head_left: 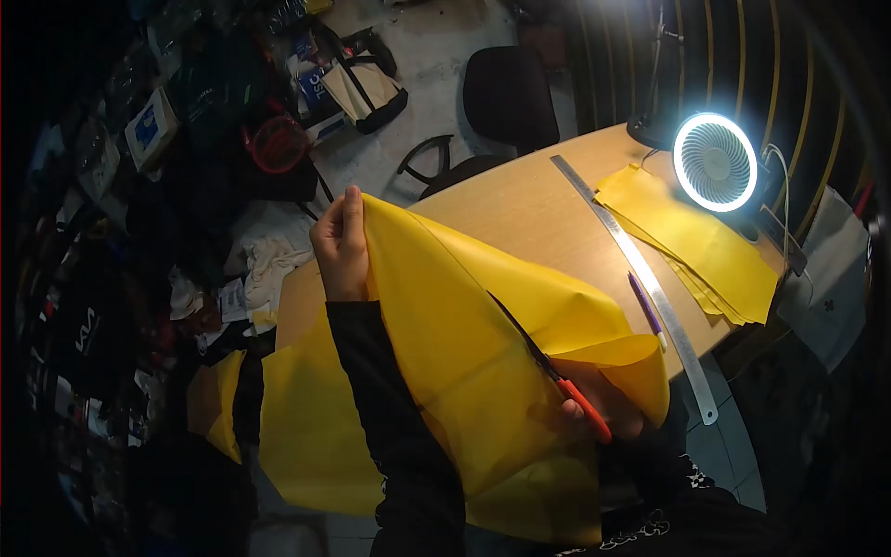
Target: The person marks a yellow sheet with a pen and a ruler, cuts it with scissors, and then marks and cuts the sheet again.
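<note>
A large yellow sheet (445,306) is held up in front of me, its lower part hanging toward my body. My left hand (345,243) pinches the sheet's far left corner between thumb and fingers. Orange-handled scissors (587,408) are gripped in my right hand (629,418), which is partly hidden by the yellow material. The dark blade lies along a slit in the sheet and points toward the far left. To the right of the blade, the material folds and curls over. A thin dark line runs on from the blade tip toward the held corner.
On the wooden table (501,200) lie a steel ruler (636,255), a purple pen (647,304) and a stack of yellow pieces (696,241). A lit ring-shaped fan (715,162) stands at the right. Behind is a black chair (510,97); more yellow material (311,432) hangs at lower left.
</note>
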A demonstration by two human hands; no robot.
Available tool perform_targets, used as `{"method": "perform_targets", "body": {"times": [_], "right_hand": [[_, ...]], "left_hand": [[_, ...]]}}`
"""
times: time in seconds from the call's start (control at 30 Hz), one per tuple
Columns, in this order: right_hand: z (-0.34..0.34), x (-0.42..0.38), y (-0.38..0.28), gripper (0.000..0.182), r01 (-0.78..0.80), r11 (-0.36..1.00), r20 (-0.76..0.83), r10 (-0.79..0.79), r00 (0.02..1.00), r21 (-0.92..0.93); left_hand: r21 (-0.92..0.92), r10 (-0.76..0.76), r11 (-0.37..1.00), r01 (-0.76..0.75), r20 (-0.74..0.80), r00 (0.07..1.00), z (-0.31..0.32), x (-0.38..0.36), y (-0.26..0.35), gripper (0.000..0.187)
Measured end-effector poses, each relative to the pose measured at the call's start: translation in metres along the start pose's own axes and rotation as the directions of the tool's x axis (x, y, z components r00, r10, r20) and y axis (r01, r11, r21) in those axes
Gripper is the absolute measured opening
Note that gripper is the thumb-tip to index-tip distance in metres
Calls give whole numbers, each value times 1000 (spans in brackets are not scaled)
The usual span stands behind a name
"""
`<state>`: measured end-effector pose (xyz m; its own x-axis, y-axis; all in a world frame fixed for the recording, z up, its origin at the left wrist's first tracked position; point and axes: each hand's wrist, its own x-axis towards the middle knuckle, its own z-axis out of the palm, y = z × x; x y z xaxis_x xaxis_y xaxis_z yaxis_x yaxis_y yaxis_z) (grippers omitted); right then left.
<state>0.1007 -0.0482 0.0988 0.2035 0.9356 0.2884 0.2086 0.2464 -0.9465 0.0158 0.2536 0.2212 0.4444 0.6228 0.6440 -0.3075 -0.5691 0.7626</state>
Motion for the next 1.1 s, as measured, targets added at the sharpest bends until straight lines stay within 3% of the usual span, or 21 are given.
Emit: {"method": "perform_targets", "body": {"times": [0.2,0.3,0.4,0.53,0.63,0.7,0.73,0.8,0.87,1.1], "right_hand": [[-2,-4,4,66,-191,969,87,179,980,157],[0,-2,7,66,-74,991,35,71,997,112],[-1,5,4,68,112,990,-41,-116,992,-91],[-4,4,10,72,93,988,3,-94,996,-120],[3,12,10,71,193,976,-74,-201,977,-100],[3,13,4,68,121,993,-61,-122,991,-12],[-3,7,-5,67,-22,998,14,21,1000,61],[-5,5,-13,65,-170,967,99,153,983,190],[0,6,-16,63,-171,931,99,147,984,324],[-2,12,-6,57,4,987,9,-6,1000,162]], "left_hand": [[-33,-18,999,18,-10,1000,-1,-1,2,40],[-42,-10,999,10,0,1000,-1,0,2,39],[-57,-19,998,20,20,1000,0,0,2,38],[-70,-28,997,30,24,999,2,0,3,38],[-58,-30,998,31,12,999,2,0,4,38],[-58,-32,998,33,12,999,1,0,4,38],[-65,-33,997,34,19,999,-1,0,1,38],[-78,-33,996,34,21,999,-2,1,1,38],[-90,-35,995,36,14,999,0,0,3,38],[-155,-53,986,59,44,998,3,0,3,36]]}}
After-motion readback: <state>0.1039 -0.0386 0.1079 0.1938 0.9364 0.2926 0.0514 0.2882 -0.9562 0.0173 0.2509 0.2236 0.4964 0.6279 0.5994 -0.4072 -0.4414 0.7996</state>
